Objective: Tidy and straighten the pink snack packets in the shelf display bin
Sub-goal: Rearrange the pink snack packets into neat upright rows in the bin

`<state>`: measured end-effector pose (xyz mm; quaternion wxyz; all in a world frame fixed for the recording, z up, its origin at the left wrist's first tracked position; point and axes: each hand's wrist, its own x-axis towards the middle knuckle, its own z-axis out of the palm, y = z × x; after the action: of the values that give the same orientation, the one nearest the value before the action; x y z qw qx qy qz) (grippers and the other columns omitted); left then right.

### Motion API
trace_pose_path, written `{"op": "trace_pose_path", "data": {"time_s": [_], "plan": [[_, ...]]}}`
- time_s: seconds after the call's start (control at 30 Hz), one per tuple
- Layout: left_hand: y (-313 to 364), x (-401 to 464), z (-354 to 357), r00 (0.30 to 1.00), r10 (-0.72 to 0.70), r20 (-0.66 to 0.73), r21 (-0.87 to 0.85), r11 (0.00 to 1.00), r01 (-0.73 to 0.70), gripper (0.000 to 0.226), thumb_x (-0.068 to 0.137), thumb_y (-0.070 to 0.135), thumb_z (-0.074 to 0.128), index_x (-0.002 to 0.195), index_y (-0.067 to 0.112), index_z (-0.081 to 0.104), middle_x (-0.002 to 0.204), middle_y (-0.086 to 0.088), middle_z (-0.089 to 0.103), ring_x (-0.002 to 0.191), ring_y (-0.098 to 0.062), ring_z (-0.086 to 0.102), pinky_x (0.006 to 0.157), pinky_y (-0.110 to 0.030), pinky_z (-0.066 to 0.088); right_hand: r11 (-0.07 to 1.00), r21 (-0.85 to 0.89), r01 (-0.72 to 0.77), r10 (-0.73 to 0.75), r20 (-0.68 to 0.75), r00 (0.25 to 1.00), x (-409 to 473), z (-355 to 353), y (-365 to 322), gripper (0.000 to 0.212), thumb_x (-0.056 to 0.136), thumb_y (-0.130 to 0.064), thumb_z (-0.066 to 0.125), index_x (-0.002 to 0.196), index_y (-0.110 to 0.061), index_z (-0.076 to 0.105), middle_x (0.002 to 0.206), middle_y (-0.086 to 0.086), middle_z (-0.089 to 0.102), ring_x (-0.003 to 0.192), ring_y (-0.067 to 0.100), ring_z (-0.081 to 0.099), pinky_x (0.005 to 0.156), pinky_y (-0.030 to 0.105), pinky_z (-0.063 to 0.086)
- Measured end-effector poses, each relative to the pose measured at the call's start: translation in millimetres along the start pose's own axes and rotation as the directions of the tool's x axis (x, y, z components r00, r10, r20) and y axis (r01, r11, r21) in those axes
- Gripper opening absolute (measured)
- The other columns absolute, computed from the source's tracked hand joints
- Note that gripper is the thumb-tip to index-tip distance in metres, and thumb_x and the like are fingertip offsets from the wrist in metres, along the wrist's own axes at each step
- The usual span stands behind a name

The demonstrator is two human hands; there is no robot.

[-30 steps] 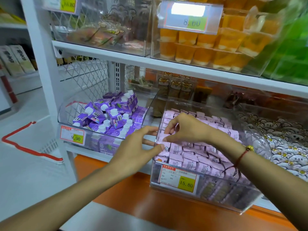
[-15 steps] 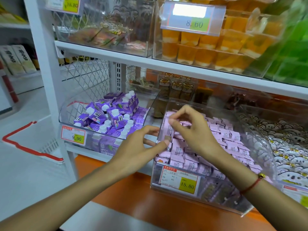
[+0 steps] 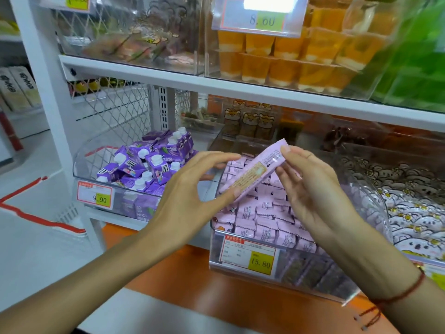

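Observation:
A clear plastic display bin (image 3: pixel 240 268) with a 15.80 price tag holds several rows of pink snack packets (image 3: pixel 265 220). One long pink packet (image 3: pixel 252 173) is lifted above the bin, tilted with its right end higher. My left hand (image 3: pixel 190 191) pinches its lower left end between thumb and fingers. My right hand (image 3: pixel 310 189) pinches its upper right end with thumb and fingertips. Both hands hover over the bin's front half and hide part of the packets beneath.
A clear bin of purple drink cartons (image 3: pixel 149 165) sits to the left. White patterned packets (image 3: pixel 409 208) fill the bin on the right. Orange jelly cups (image 3: pixel 289 59) stand on the shelf above. An orange shelf ledge (image 3: pixel 216 292) runs below the bins.
My right hand has pulled one pink packet up out of the bin. My left hand has risen from the bin's left edge and taken hold of the packet's lower end.

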<state>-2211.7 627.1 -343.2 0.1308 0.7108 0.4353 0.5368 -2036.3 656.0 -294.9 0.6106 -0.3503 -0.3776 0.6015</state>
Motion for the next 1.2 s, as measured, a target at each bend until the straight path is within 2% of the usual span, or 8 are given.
{"op": "trace_pose_path", "data": {"time_s": [0.2, 0.33, 0.5, 0.6, 0.8, 0.87, 1.03, 1.2], "plan": [[10, 1, -3, 0.994, -0.04, 0.103, -0.108, 0.993, 0.051, 0.048, 0.075, 0.031, 0.074, 0.121, 0.03, 0.06, 0.113, 0.016, 0.065, 0.105, -0.003, 0.061, 0.087, -0.02, 0.049, 0.983, 0.131, -0.129, 0.126, 0.035, 0.991, -1, -6, -4, 0.023, 0.09, -0.009, 0.059, 0.111, 0.001, 0.062, 0.098, 0.008, 0.064, 0.081, 0.009, 0.063, 0.066, 0.012, 0.053], [14, 8, -11, 0.937, -0.346, 0.049, -0.437, 0.836, 0.331, 0.028, 0.077, 0.035, 0.067, 0.105, 0.031, 0.069, 0.092, 0.006, 0.075, 0.078, -0.012, 0.072, 0.058, -0.013, 0.051, 0.93, -0.367, 0.002, 0.03, 0.082, 0.996, 4, -12, -6, 0.032, 0.091, -0.03, 0.058, 0.115, -0.009, 0.061, 0.104, -0.001, 0.067, 0.089, 0.007, 0.064, 0.078, 0.021, 0.055], [16, 11, -9, 0.769, -0.627, 0.129, -0.509, 0.623, 0.594, 0.025, 0.081, 0.042, 0.064, 0.069, 0.024, 0.077, 0.08, 0.002, 0.075, 0.066, -0.013, 0.072, 0.043, -0.015, 0.047, 0.65, -0.649, 0.395, -0.172, 0.381, 0.909, -1, -13, 2, 0.045, 0.082, -0.055, 0.051, 0.124, -0.04, 0.05, 0.122, -0.023, 0.053, 0.111, -0.012, 0.048, 0.09, 0.015, 0.037], [18, 8, -7, 0.789, -0.602, 0.122, -0.458, 0.671, 0.582, 0.024, 0.081, 0.05, 0.062, 0.068, 0.036, 0.076, 0.081, 0.003, 0.075, 0.067, -0.014, 0.073, 0.044, -0.015, 0.047, 0.383, -0.7, 0.603, -0.197, 0.576, 0.793, -6, -13, 10, 0.052, 0.083, -0.054, 0.056, 0.132, -0.046, 0.041, 0.135, -0.022, 0.04, 0.128, -0.005, 0.031, 0.098, 0.014, 0.028], [20, 7, -5, 0.884, -0.464, 0.053, -0.357, 0.818, 0.451, 0.046, 0.078, 0.058, 0.048, 0.086, 0.02, 0.072, 0.086, -0.001, 0.074, 0.071, -0.012, 0.072, 0.051, -0.017, 0.048, -0.2, -0.661, 0.723, -0.272, 0.746, 0.607, -2, -9, 13, 0.036, 0.087, -0.038, 0.064, 0.12, -0.026, 0.059, 0.11, -0.009, 0.057, 0.101, 0.009, 0.04, 0.078, 0.023, 0.025], [20, 7, -6, 0.909, -0.416, -0.001, -0.336, 0.857, 0.391, 0.047, 0.076, 0.06, 0.043, 0.094, 0.024, 0.068, 0.092, 0.008, 0.073, 0.078, -0.006, 0.07, 0.058, -0.016, 0.05, -0.101, -0.706, 0.701, -0.302, 0.693, 0.654, 2, -11, 12, 0.031, 0.086, -0.037, 0.063, 0.113, -0.024, 0.056, 0.104, -0.009, 0.058, 0.092, 0.008, 0.045, 0.072, 0.022, 0.032], [2, 4, -4, 0.907, -0.419, -0.033, -0.203, 0.892, 0.405, 0.032, 0.085, 0.029, 0.064, 0.116, 0.028, 0.055, 0.114, 0.014, 0.061, 0.095, -0.002, 0.061, 0.087, -0.027, 0.05, 0.616, -0.675, 0.406, -0.255, 0.317, 0.913, 16, -10, 17, 0.029, 0.09, -0.03, 0.06, 0.11, -0.016, 0.044, 0.097, -0.01, 0.063, 0.081, -0.002, 0.064, 0.068, 0.011, 0.05], [-9, -3, 4, 0.899, -0.401, 0.179, -0.154, 0.891, 0.428, 0.043, 0.088, 0.011, 0.062, 0.127, 0.026, 0.051, 0.119, 0.013, 0.058, 0.089, 0.004, 0.061, 0.08, -0.013, 0.049, 0.642, -0.657, 0.396, -0.182, 0.371, 0.911, 19, -8, 39, 0.05, 0.093, -0.017, 0.058, 0.125, -0.031, 0.022, 0.094, -0.007, 0.065, 0.076, 0.007, 0.07, 0.071, 0.032, 0.059]]}}
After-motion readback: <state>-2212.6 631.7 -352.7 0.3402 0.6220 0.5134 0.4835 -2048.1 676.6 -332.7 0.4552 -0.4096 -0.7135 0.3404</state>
